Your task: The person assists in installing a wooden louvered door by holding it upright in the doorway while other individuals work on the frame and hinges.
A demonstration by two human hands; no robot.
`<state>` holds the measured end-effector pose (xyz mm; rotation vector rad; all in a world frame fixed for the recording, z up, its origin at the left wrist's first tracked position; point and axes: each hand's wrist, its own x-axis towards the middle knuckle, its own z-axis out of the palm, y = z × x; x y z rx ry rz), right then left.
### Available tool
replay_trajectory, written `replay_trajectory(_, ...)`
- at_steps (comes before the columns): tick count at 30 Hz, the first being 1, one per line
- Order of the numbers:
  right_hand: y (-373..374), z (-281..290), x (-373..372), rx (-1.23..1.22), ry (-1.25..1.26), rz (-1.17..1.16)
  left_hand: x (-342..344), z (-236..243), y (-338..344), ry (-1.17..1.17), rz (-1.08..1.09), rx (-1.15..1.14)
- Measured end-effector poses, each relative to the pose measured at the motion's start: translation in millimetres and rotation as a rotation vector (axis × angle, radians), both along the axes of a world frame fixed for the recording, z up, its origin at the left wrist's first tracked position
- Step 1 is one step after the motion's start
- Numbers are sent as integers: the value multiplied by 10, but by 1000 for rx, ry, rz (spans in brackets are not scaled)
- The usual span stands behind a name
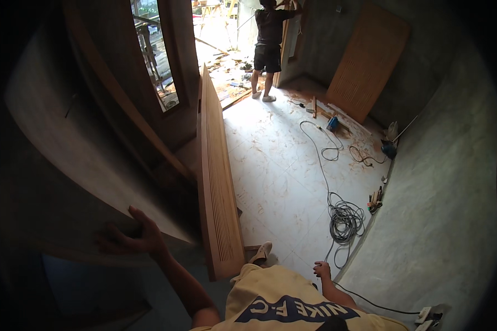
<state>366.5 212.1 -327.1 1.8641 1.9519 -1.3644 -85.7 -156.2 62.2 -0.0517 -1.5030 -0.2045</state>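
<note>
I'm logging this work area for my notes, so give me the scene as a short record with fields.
Left hand: raised, fingers spread, near a pale surface; contact unclear
Right hand: fingers bent, near the coiled grey cable; grip unclear
Grooved wooden panel: standing on its long edge, left of centre
Second panel: leaning against the wall
Floor: pale, with scattered debris and a blue tool
Co-worker: standing at the far end, back turned
</note>
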Motion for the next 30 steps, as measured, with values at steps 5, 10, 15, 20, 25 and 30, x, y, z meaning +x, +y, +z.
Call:
replay_trajectory(5, 38, -55, -70, -30, 36, 17, -2, 6, 16, 14, 5, 5)
replay_trajectory(10, 111, -146, -210, 3, 98, 75, 0, 9, 36, 28, 21, 2)
replay_trajectory(15, 86, -118, -283, -9, 108, 111, 2, -105, -17, -33, -38, 24)
replay_trajectory(20, 58, -70, -168, -58, 99, 69, 403, -805, 166, -529, -361, 206)
replay_trajectory(25, 2, -62, -59, -49, 11, 77, 1091, -1896, 308, -968, -512, 71)
replay_trajectory(30, 53, -71, -171, -3, 35, 121, 1273, -2596, 195, -1565, -262, 614)
